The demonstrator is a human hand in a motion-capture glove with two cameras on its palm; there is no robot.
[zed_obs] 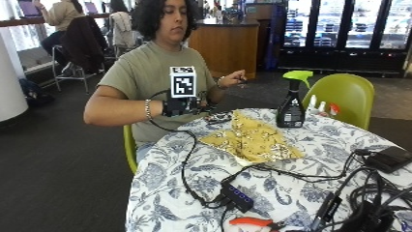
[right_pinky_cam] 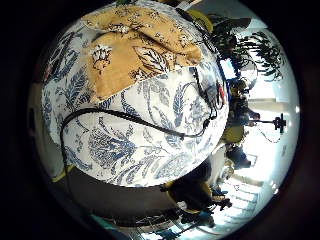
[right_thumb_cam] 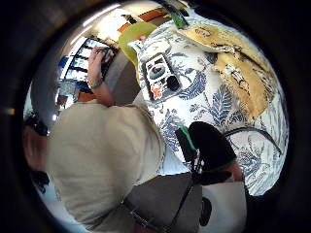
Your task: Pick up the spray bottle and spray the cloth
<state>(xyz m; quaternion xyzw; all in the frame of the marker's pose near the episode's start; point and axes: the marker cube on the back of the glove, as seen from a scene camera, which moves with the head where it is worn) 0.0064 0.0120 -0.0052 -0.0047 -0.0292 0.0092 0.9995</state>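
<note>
The black spray bottle [zed_obs: 291, 106] with a green trigger stands upright on the far side of the round table [zed_obs: 169, 169], which has a blue floral cover. A yellow patterned cloth [zed_obs: 251, 140] lies crumpled flat in front of the bottle, and it also shows in the palm views [right_pinky_cam: 135, 50] [right_thumb_cam: 238, 68]. My gloved right hand [zed_obs: 179, 106] hovers above the table's near edge by the person's chest, well to the left of cloth and bottle. It holds nothing, and its thumb [right_thumb_cam: 210, 145] looks relaxed. The bare left hand [zed_obs: 235, 77] is raised off the table.
A green chair [zed_obs: 347, 94] stands behind the bottle, with small white bottles [zed_obs: 318, 104] beside it. A small dark device [zed_obs: 219, 117] lies near the gloved hand. Cables, a black hub [zed_obs: 237, 195], a black box [zed_obs: 389, 158] and orange-handled pliers [zed_obs: 254, 222] crowd the table's front.
</note>
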